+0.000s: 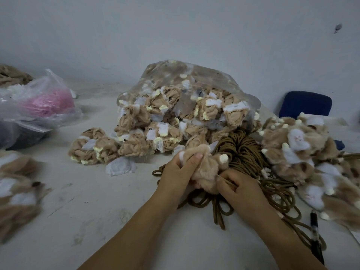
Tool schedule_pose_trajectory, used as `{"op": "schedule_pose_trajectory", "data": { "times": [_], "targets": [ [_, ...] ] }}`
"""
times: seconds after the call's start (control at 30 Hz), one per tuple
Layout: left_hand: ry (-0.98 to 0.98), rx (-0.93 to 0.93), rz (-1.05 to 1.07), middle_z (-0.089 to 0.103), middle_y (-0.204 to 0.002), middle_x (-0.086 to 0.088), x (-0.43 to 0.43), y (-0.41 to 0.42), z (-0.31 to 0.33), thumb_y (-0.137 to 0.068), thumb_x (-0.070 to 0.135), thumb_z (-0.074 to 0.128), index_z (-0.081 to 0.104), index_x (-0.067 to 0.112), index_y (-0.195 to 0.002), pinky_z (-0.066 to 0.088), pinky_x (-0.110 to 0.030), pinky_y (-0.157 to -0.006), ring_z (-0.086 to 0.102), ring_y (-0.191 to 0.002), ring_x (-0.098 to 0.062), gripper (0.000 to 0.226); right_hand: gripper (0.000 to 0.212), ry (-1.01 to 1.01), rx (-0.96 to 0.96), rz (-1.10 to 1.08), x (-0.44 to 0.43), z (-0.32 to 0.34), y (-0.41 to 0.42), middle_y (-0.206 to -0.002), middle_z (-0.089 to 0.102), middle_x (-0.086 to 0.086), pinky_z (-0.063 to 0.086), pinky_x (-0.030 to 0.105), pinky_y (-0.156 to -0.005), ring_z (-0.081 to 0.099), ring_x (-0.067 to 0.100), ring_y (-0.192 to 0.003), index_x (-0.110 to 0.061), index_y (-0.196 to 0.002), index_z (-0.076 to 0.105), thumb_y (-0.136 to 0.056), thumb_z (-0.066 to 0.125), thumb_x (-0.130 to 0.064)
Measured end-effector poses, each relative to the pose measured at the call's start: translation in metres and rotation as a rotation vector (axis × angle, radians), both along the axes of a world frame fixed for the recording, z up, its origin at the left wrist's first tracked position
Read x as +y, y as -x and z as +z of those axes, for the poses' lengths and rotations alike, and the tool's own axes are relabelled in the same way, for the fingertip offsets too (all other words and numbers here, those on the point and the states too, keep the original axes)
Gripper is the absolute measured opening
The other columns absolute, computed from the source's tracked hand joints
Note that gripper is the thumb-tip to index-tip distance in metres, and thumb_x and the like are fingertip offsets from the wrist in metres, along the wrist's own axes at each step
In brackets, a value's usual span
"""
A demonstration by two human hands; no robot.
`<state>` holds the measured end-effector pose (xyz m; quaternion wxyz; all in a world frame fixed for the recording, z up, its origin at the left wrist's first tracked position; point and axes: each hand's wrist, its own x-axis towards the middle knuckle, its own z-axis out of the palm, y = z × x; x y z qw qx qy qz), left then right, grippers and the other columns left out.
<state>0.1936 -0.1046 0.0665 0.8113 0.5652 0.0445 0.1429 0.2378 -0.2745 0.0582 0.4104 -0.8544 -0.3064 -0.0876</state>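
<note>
White counter (pixel 101 193) against a pale wall, bearing a clear bag (pixel 194 78) stuffed with tan fabric pieces. At centre front, the left hand (pixel 175 174) grips a tan plush (pixel 204 172) while the right hand (pixel 240 189) pinches its lower edge. The plush is held just over a coil of brown cord (pixel 240 151).

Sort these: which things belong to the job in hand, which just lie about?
Job: tan furry plush piece gripped by left hand and right hand; bundle of brown cords; clear plastic bag of tan plush pieces.
Lying about: pink ball in plastic bag; blue chair; black pen.
</note>
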Motion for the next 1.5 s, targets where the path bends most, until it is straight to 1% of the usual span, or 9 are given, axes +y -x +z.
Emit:
{"op": "schedule_pose_trajectory", "data": {
  "times": [0.13,0.33,0.43,0.53,0.7,1.0,1.13,1.4,1.5],
  "targets": [
    [-0.06,-0.011,0.099,0.076,-0.086,0.002,0.001,-0.003,-0.003,-0.082,0.028,0.074,0.067,0.017,-0.098,0.058,-0.025,-0.059,0.074,-0.08,-0.014,0.021,0.018,0.019,0.043,0.03,0.002,-0.003,0.0,-0.073,0.06,-0.011,0.043,0.021,-0.056,0.054,0.006,-0.065,-0.03,-0.073,0.059,-0.089,0.055,-0.037],
    [-0.207,-0.108,0.227,0.073,-0.095,0.004,0.008,-0.005,-0.005,-0.088,0.03,0.07,0.067,0.02,-0.099,0.053,-0.015,-0.065,0.07,-0.089,-0.009,0.015,0.05,0.125,-0.003,-0.134,-0.005,0.0,-0.007,-0.06,0.056,-0.007,0.047,0.034,-0.057,0.054,0.006,-0.062,-0.028,-0.066,0.057,-0.075,0.037,-0.074],
    [-0.229,-0.111,0.219,0.067,-0.114,-0.004,0.008,-0.005,-0.006,-0.088,0.054,0.055,0.068,0.022,-0.108,0.055,-0.03,-0.085,0.064,-0.106,-0.015,0.04,0.052,0.143,-0.039,-0.156,-0.008,0.002,-0.008,-0.058,0.055,-0.007,0.047,0.034,-0.057,0.053,0.006,-0.058,-0.029,-0.064,0.056,-0.074,0.034,-0.075],
    [-0.14,-0.103,0.205,0.064,-0.122,-0.008,0.007,-0.003,-0.004,-0.103,0.044,0.04,0.068,0.023,-0.113,0.048,-0.045,-0.103,0.06,-0.117,-0.023,0.036,0.053,0.149,-0.039,-0.165,-0.006,0.002,-0.007,-0.058,0.056,-0.006,0.048,0.033,-0.058,0.054,0.006,-0.058,-0.03,-0.065,0.057,-0.073,0.032,-0.075],
    [-0.374,-0.174,0.295,0.062,-0.12,-0.001,0.007,-0.003,-0.003,-0.102,0.021,0.049,0.067,0.033,-0.1,0.047,-0.014,-0.088,0.058,-0.111,-0.006,0.022,0.056,0.143,-0.048,-0.174,-0.003,-0.002,-0.004,-0.059,0.057,-0.006,0.047,0.032,-0.057,0.054,0.006,-0.06,-0.03,-0.066,0.058,-0.072,0.028,-0.077],
    [-0.275,-0.266,0.411,0.061,-0.113,0.015,0.005,-0.003,-0.003,-0.096,0.02,0.062,0.063,0.032,-0.107,0.049,-0.014,-0.083,0.058,-0.104,0.003,0.017,0.061,0.047,0.033,-0.155,0.007,-0.01,-0.001,-0.06,0.054,0.003,0.045,0.041,-0.055,0.051,0.015,-0.056,-0.019,-0.064,0.052,-0.075,0.032,-0.075],
    [-0.181,-0.28,0.458,0.063,-0.094,0.024,0.005,-0.003,-0.003,-0.093,0.02,0.065,0.058,0.033,-0.1,0.052,-0.018,-0.074,0.063,-0.088,-0.002,0.016,0.063,0.048,0.067,-0.156,0.008,-0.009,0.0,-0.062,0.055,0.005,0.045,0.041,-0.056,0.05,0.017,-0.056,-0.015,-0.067,0.054,-0.076,0.033,-0.075],
    [-0.281,-0.274,0.489,0.061,-0.086,0.026,0.004,-0.003,-0.004,-0.094,0.023,0.063,0.056,0.029,-0.091,0.049,-0.012,-0.069,0.059,-0.08,0.005,0.01,0.059,0.036,0.079,-0.154,0.004,-0.007,-0.001,-0.057,0.049,-0.001,0.039,0.036,-0.051,0.043,0.01,-0.048,-0.02,-0.063,0.051,-0.076,0.035,-0.074],
    [-0.256,-0.259,0.488,0.062,-0.09,0.015,0.004,-0.001,-0.003,-0.09,0.031,0.064,0.054,0.029,-0.082,0.05,-0.015,-0.071,0.059,-0.081,0.0,0.012,0.056,0.036,0.062,-0.15,0.003,-0.004,-0.001,-0.058,0.052,-0.001,0.041,0.038,-0.051,0.047,0.013,-0.049,-0.021,-0.062,0.052,-0.076,0.036,-0.073]
  ]
}}
